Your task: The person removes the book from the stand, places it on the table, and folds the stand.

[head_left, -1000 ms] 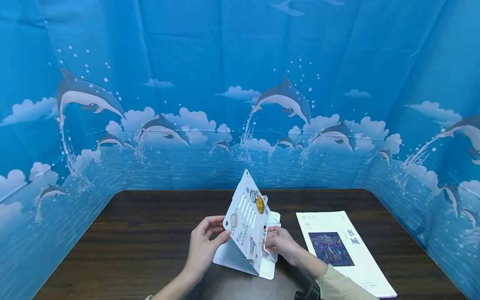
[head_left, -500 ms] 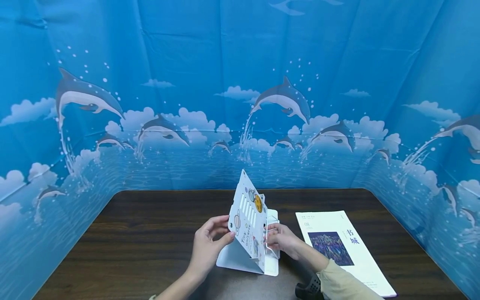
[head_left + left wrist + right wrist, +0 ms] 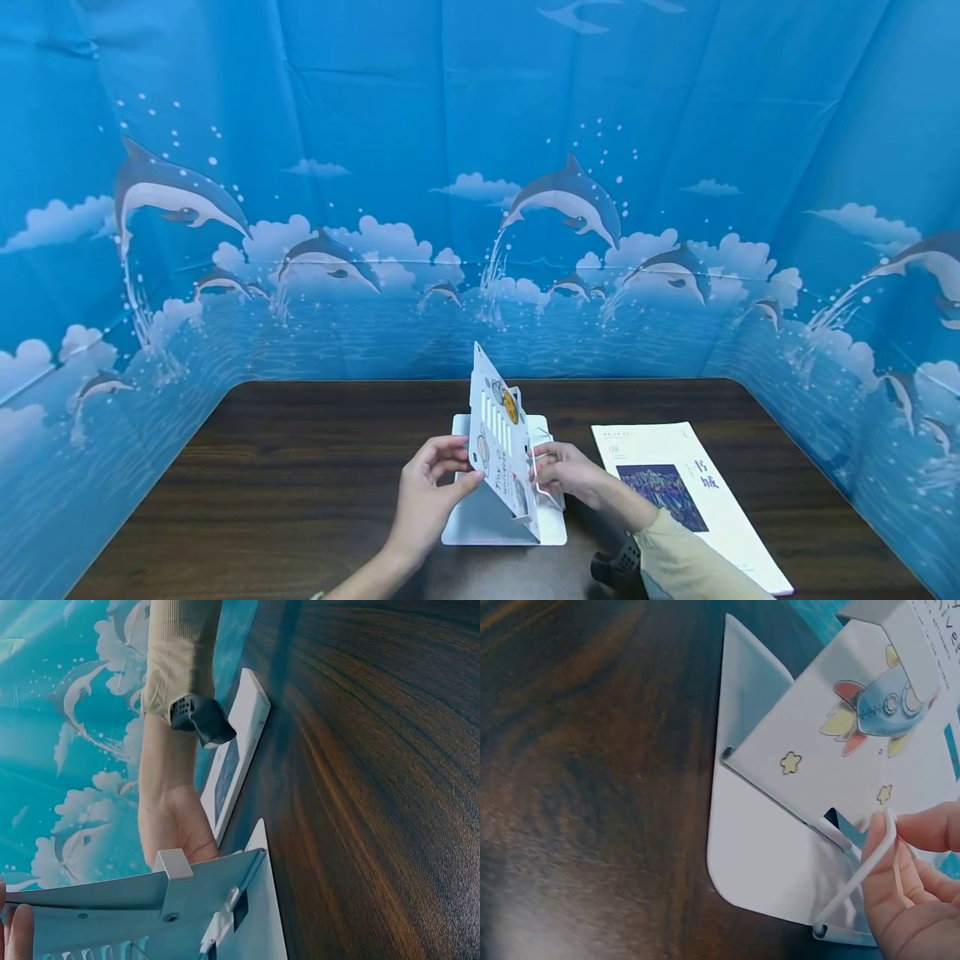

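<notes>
A white metal book stand (image 3: pixel 501 477), printed with planets and "Tiny universe", stands on the table with its slotted panel raised at a slant. Its base plate (image 3: pixel 483 527) lies flat beneath. My left hand (image 3: pixel 433 500) pinches the panel's left edge, thumb on the printed face and fingers behind; its fingertips (image 3: pixel 21 930) show at the left wrist view's lower left. On the right side, my right hand (image 3: pixel 573 477) pinches the bent white wire rod (image 3: pixel 859 877) that joins the base. A folded page clip (image 3: pixel 174 881) sticks out at the panel's lower edge.
A white book (image 3: pixel 727 500) with a dark picture on its cover lies right of the stand, close to the right forearm. The dark wooden table (image 3: pixel 247 500) ends at a blue dolphin-print curtain (image 3: pixel 405 208). A black strap (image 3: pixel 618 567) circles the right wrist.
The stand has turned so its base sits squarer to me, and its panel now shows more edge-on. My left hand has moved right with the panel; my right hand keeps the rod.
</notes>
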The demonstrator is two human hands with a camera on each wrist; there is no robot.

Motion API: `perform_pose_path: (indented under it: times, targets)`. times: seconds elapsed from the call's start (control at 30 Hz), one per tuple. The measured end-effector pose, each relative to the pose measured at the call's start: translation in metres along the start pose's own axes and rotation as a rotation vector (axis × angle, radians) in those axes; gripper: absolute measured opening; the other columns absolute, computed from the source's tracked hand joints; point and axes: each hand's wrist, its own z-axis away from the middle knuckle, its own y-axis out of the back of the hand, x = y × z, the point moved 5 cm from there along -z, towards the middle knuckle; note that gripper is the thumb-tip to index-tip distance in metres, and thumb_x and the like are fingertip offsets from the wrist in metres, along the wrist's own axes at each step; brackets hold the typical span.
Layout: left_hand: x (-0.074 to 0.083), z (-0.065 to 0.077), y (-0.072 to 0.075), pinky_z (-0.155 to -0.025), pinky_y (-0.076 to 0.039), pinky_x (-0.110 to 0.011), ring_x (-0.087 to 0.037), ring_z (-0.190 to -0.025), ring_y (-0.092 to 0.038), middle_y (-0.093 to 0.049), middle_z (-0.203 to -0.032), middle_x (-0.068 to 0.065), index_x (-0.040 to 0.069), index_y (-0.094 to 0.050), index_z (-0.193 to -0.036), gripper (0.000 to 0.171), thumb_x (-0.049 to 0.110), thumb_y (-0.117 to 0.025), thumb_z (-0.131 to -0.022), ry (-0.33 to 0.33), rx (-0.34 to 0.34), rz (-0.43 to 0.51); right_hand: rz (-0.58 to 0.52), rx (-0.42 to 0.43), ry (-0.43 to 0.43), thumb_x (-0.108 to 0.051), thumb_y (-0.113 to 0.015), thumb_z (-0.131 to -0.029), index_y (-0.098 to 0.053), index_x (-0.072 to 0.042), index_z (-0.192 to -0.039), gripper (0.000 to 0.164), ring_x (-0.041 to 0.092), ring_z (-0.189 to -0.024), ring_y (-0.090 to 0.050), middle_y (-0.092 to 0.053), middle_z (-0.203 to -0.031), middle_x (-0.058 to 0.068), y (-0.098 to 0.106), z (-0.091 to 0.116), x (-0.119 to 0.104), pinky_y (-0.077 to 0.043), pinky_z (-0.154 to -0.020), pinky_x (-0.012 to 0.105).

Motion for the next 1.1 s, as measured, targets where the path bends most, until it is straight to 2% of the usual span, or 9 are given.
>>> perform_pose_path:
  times: [0.37, 0.6, 0.73, 0.87, 0.97, 1.03, 1.1]
  targets:
    - [0.0, 0.002, -0.004, -0.073, -0.05, -0.024, -0.012, -0.076, -0.06, -0.056, -0.091, -0.015, -0.006, -0.056, -0.104, 0.039, -0.007, -0.072, -0.068, -0.004, -0.011, -0.009, -0.002, -0.046, -0.008, 0.005, -0.051, -0.08, -0.042, 0.01, -0.122, 0.043, 0.015, -0.073, -0.058, -0.058, -0.084, 0.008, 0.003, -0.005, 0.001, -0.047, -0.062, 0.026]
    - [0.0, 0.0, -0.004, -0.074, -0.051, -0.027, -0.012, -0.077, -0.06, -0.057, -0.091, -0.015, -0.005, -0.056, -0.104, 0.04, -0.006, -0.073, -0.068, -0.004, -0.014, -0.012, -0.003, -0.022, -0.019, 0.006, -0.053, -0.08, -0.043, 0.009, -0.122, 0.043, 0.015, -0.071, -0.056, -0.057, -0.084, 0.007, 0.003, -0.005, 0.002, -0.047, -0.063, 0.026]
    - [-0.001, 0.0, -0.004, -0.074, -0.051, -0.026, -0.013, -0.078, -0.06, -0.057, -0.092, -0.015, -0.005, -0.056, -0.105, 0.04, -0.005, -0.073, -0.068, 0.002, -0.025, -0.011, 0.08, 0.037, 0.013, 0.005, -0.055, -0.079, -0.041, 0.011, -0.123, 0.047, 0.016, -0.071, -0.055, -0.057, -0.086, 0.01, 0.003, 0.001, -0.003, -0.048, -0.061, 0.027]
    - [-0.007, -0.003, -0.002, -0.07, -0.051, -0.024, -0.015, -0.08, -0.06, -0.057, -0.093, -0.014, -0.004, -0.055, -0.108, 0.043, -0.006, -0.073, -0.068, 0.049, -0.07, 0.012, 0.171, 0.189, 0.072, -0.001, -0.059, -0.079, -0.04, 0.01, -0.126, 0.052, 0.017, -0.074, -0.053, -0.055, -0.089, 0.012, 0.004, 0.008, -0.013, -0.05, -0.062, 0.031]
    - [-0.016, -0.006, 0.004, -0.069, -0.051, -0.023, -0.018, -0.084, -0.06, -0.057, -0.096, -0.015, -0.002, -0.054, -0.11, 0.045, -0.007, -0.072, -0.069, 0.103, -0.106, 0.013, 0.185, 0.288, 0.118, -0.008, -0.062, -0.081, -0.042, 0.007, -0.126, 0.051, 0.017, -0.079, -0.054, -0.055, -0.09, 0.011, 0.004, 0.011, -0.022, -0.052, -0.067, 0.034]
    - [-0.023, -0.009, 0.009, -0.069, -0.052, -0.024, -0.021, -0.086, -0.061, -0.057, -0.097, -0.015, -0.001, -0.055, -0.11, 0.044, -0.007, -0.071, -0.069, 0.132, -0.114, -0.004, 0.174, 0.309, 0.152, -0.01, -0.062, -0.082, -0.044, 0.006, -0.125, 0.05, 0.019, -0.081, -0.056, -0.056, -0.091, 0.01, 0.002, 0.016, -0.031, -0.052, -0.071, 0.037]
    - [-0.031, -0.013, 0.016, -0.07, -0.052, -0.024, -0.023, -0.088, -0.061, -0.058, -0.098, -0.014, 0.0, -0.055, -0.11, 0.043, -0.005, -0.071, -0.07, 0.151, -0.116, -0.03, 0.154, 0.285, 0.197, -0.011, -0.063, -0.082, -0.044, 0.006, -0.125, 0.05, 0.019, -0.081, -0.056, -0.055, -0.092, 0.01, -0.001, 0.02, -0.038, -0.052, -0.073, 0.04]
